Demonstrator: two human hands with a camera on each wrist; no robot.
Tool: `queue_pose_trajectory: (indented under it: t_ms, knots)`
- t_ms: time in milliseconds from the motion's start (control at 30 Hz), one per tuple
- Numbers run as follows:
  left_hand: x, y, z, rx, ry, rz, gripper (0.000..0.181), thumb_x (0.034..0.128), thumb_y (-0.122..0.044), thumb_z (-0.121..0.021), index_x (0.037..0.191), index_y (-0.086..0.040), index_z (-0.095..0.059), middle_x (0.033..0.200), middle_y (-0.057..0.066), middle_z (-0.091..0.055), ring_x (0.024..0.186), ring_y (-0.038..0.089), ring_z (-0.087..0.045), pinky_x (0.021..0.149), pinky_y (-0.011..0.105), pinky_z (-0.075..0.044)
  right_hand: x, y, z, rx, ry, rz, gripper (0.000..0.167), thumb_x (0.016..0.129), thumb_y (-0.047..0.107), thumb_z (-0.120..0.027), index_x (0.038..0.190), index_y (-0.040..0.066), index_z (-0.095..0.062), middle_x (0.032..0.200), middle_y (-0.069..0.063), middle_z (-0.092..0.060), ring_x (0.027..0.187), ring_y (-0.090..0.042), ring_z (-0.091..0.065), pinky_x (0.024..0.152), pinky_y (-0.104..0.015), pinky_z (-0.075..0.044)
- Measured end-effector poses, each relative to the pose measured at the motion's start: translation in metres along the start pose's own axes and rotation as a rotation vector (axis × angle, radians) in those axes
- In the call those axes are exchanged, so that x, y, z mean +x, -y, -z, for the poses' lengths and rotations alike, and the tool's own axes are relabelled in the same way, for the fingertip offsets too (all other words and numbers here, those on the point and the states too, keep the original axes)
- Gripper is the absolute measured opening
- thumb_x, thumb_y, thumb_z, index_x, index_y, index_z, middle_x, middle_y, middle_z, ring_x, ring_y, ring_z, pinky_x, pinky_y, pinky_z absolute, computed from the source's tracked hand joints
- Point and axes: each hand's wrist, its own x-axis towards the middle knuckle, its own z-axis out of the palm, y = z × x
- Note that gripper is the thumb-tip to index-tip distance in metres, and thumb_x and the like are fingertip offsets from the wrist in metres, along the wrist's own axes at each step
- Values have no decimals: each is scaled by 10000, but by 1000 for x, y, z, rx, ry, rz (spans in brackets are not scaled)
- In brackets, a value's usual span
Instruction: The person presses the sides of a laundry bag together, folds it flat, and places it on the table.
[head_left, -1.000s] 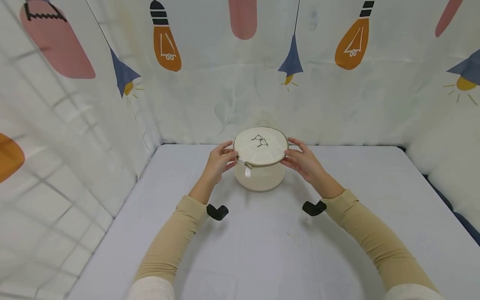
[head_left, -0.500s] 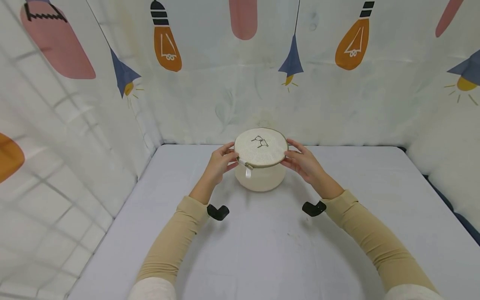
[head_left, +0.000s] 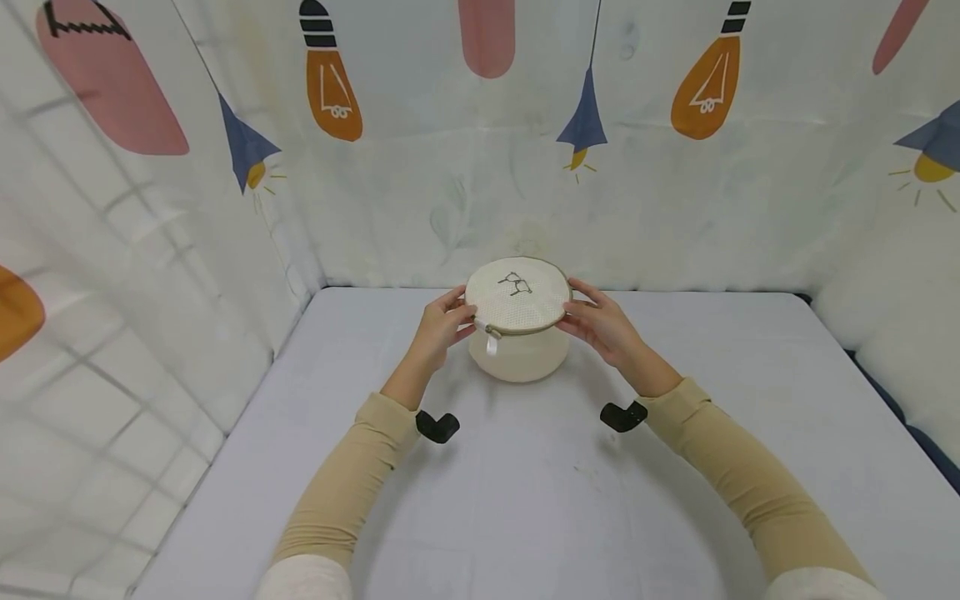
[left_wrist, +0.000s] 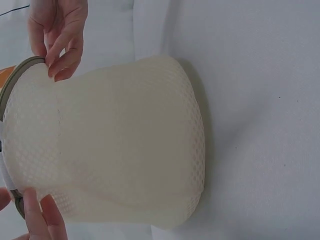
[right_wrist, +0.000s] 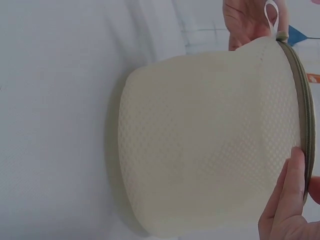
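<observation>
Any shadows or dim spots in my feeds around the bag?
Head view: brightest, with soft shadows on the table and grey grid lines, perhaps shadow, on the left wall; left wrist: dimmer, shadow along the base of the mesh bag, weave faint in its middle; right wrist: likewise dim, shadow along the bag's base.

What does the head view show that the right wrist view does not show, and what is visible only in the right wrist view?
Only the head view: the dark line motif on top of the mesh bag, and the beige sleeves.
Only the right wrist view: the small openings of the bag's side wall, and the white strap recognisable as a loop.
Both: the bag, its olive edge, the left hand and the right hand.
</observation>
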Motion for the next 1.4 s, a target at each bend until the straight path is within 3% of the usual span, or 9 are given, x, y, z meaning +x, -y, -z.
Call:
queue_pose_trajectory:
  t_ms: [300,500,700,1400]
  knots:
    - [0,3,1,7,-3,14,599,1020,-63,-590,1582,-63,-385,1217,87,-505,1054,185,-585,996,335,-526,4,-5,2,7,10,-9,657,1055,-58,-465,1640,60,-191,1200,-135,-519,892,-120,-687,846,-240,-576]
    - [1,8,1,1,-13,23,596,1012,-50,-601,1574,-69,-405,1176,69,-508,1003,163,-584,983,335,-536,4,-9,3,-6,-1,-39,662,1054,-49,-478,1642,81,-203,1247,-143,-512,901,-121,-691,846,-243,-577]
    - [2,12,1,-9,-18,14,584,1004,-43,-607,1561,-67,-431,1169,78,-510,983,158,-580,964,331,-546,3,-10,4,-44,-10,-47,650,1061,-36,-469,1642,84,-206,1268,-157,-495,886,-110,-686,844,-233,-574]
    - [3,32,2,-31,-22,8,592,1000,-34,-601,1564,-60,-422,1181,81,-505,957,137,-571,907,283,-565,5,-24,8,-35,-8,-73,658,1054,-64,-459,1643,82,-203,1206,-144,-497,878,-105,-684,823,-230,-579]
